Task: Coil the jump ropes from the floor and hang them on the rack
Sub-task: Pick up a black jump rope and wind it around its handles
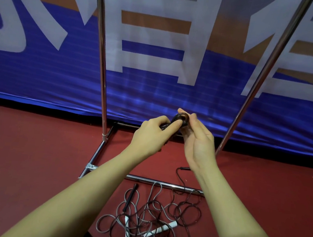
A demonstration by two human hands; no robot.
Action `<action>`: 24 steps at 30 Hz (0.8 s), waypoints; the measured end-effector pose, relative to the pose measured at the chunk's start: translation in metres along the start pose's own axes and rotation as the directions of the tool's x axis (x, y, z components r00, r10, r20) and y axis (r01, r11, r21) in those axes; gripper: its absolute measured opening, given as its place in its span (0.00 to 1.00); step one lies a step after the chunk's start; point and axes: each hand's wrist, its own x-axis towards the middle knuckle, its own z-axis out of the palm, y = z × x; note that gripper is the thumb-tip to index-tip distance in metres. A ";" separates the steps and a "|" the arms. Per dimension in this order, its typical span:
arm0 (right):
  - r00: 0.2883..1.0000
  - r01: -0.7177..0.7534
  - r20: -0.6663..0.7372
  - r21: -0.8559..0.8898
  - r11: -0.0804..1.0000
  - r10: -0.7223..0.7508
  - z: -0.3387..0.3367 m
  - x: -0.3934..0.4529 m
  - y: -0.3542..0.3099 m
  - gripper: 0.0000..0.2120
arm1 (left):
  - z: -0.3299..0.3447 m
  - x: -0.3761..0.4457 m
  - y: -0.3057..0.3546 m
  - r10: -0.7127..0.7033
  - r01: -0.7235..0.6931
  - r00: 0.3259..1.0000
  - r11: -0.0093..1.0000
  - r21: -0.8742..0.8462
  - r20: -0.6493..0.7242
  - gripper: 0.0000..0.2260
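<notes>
While both hands' grips, left hand (151, 132) and right hand (197, 140), clamp one coiled rope (181, 118), two tangled ropes (149, 217) lie below

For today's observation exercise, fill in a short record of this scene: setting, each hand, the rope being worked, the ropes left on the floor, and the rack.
setting: red floor, blue and white banner behind
left hand: grips the dark coiled rope
right hand: fingers hold the coil's small loop from the other side
coiled rope: held up in front of the rack, not yet hung
floor ropes: tangled loose pile, black and white handles showing
rack: chrome uprights and base bars; no rope seen hanging on the visible part
</notes>
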 end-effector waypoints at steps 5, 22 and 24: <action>0.995 -0.049 -0.092 -0.112 0.993 0.039 -0.006 0.004 -0.005 0.13 | -0.006 0.000 -0.002 0.133 -0.114 0.991 0.900 0.421 -0.016 0.21; 0.975 -0.208 -0.027 -0.475 0.855 0.222 -0.012 0.006 -0.009 0.05 | -0.011 0.007 -0.028 0.573 -0.393 0.819 0.602 0.695 -0.033 0.31; 0.984 -0.163 -0.021 -0.522 0.837 0.178 -0.013 0.007 -0.007 0.04 | -0.010 0.007 -0.029 0.551 -0.386 0.834 0.622 0.681 -0.030 0.31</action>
